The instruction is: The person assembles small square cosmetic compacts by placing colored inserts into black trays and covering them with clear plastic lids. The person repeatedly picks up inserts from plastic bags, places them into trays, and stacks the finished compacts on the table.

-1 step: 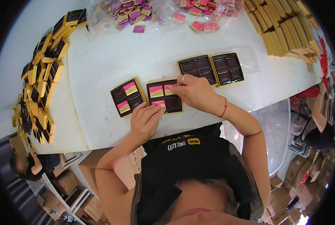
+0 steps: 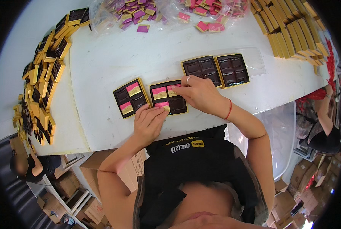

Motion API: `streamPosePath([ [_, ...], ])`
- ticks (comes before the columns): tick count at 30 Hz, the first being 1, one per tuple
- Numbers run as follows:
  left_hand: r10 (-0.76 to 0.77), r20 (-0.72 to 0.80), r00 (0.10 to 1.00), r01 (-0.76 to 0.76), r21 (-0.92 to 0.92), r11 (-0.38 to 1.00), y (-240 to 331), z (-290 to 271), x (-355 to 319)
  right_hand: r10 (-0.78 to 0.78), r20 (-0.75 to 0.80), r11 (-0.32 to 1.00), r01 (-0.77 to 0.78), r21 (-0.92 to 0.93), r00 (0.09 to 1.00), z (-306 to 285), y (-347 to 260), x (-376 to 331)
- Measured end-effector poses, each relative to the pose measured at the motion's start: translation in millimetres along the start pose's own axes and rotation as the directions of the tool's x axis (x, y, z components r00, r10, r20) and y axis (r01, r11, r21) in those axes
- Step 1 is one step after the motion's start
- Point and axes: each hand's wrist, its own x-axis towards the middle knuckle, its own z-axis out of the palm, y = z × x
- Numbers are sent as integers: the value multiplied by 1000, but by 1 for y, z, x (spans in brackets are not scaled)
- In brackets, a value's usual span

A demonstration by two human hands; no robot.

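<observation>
A square gold-edged box with a dark brown insert lies in front of me. Three of its compartments hold pink-and-gold wrapped chocolates, and the lower right one shows bare brown. My left hand has its fingers together, their tips on the lower left wrapped chocolate. With bent fingers, my right hand grips the upper right wrapped chocolate, partly covering it. Just left stands a tilted second box with two wrapped chocolates set diagonally. Beyond my right hand are two boxes with bare inserts.
Purple wrapped chocolates and pink ones spill from clear bags at the far edge. Piled boxes line the left; stacked gold boxes stand far right. A clear plastic sheet lies on the white table. People are at both sides.
</observation>
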Motion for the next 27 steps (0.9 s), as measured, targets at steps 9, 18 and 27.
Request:
streamPosePath([
  [9, 2, 78, 997, 4, -78, 997, -8, -9, 4, -131, 48, 991, 130, 18, 990, -6, 5, 13],
  [18, -70, 458, 886, 118, -78, 990, -32, -29, 47, -25, 152, 996, 12, 87, 988, -14, 1, 11],
  [27, -416, 776, 473, 878, -456, 148, -37, -46, 43, 191, 72, 694, -187, 695, 979, -14, -33, -36],
])
